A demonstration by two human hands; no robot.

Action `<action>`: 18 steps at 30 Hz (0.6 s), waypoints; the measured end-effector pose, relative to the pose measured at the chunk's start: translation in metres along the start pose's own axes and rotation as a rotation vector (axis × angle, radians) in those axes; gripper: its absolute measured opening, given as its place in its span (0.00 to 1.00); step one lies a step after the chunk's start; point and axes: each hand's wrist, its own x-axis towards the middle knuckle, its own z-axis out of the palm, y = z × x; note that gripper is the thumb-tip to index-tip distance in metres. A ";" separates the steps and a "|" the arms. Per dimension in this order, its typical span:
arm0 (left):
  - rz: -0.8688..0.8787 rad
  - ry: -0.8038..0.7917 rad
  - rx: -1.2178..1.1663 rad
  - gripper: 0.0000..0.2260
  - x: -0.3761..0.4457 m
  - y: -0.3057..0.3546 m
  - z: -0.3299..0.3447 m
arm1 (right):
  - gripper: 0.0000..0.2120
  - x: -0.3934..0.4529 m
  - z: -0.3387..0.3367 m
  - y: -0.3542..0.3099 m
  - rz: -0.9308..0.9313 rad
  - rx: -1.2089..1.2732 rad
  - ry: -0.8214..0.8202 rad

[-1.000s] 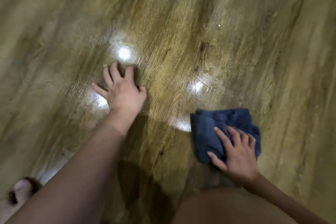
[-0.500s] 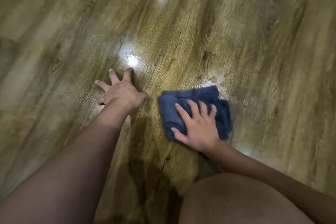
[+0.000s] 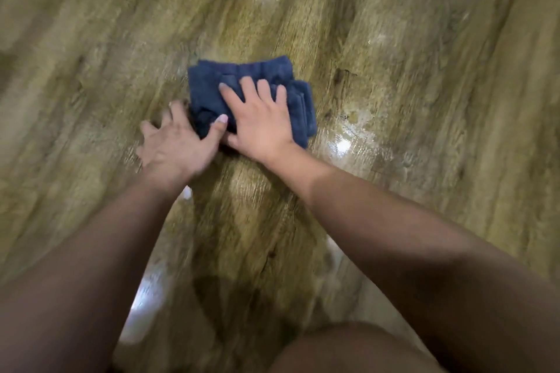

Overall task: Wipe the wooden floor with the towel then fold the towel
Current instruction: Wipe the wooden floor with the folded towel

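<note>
A dark blue towel (image 3: 212, 88), folded into a thick pad, lies on the glossy wooden floor (image 3: 424, 85) in the middle of the head view. My right hand (image 3: 260, 121) presses flat on the towel's right half, fingers spread and straight. My left hand (image 3: 175, 142) rests palm down on the floor just left of the towel, fingers splayed, its thumb touching the towel's lower left edge beside my right thumb. The picture is blurred by motion.
Wet, shiny patches (image 3: 348, 136) with light reflections sit to the right of the towel and near my left forearm. My bare knee (image 3: 348, 348) shows at the bottom edge. Wooden planks run diagonally all around.
My right hand has slid the towel from the lower right up and to the left, until it meets my left hand. My left hand has stayed planted on the floor.
</note>
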 end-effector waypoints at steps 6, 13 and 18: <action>0.072 -0.263 0.193 0.62 -0.012 0.005 0.007 | 0.35 -0.104 -0.011 0.052 0.030 0.041 -0.077; 0.016 -0.294 0.096 0.52 -0.005 0.010 -0.003 | 0.36 -0.219 -0.005 0.100 0.134 0.072 -0.060; -0.002 -0.367 0.114 0.50 -0.002 0.008 -0.014 | 0.37 -0.236 -0.005 0.103 0.135 0.047 -0.105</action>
